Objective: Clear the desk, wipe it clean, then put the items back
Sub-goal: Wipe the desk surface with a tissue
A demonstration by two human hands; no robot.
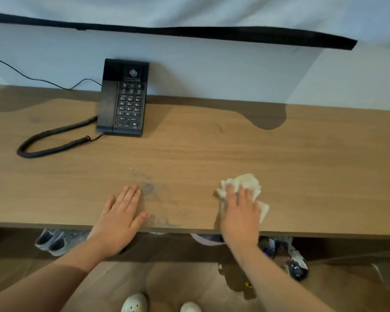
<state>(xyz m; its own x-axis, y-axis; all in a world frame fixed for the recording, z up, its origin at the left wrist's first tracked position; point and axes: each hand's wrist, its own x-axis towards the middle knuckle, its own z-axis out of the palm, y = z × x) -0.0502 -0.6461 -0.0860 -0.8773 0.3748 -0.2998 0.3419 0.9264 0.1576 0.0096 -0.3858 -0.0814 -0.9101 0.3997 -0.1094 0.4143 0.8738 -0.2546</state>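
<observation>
The crumpled white tissue (245, 183) is pressed onto the wooden desk (212, 149) near its front edge by the right hand (240, 212), fingers straight and slightly spread, while the left hand (119, 212) is laid flat beside a smudge (149, 190), fingers together, black telephone (124, 97) set back by the wall.
</observation>
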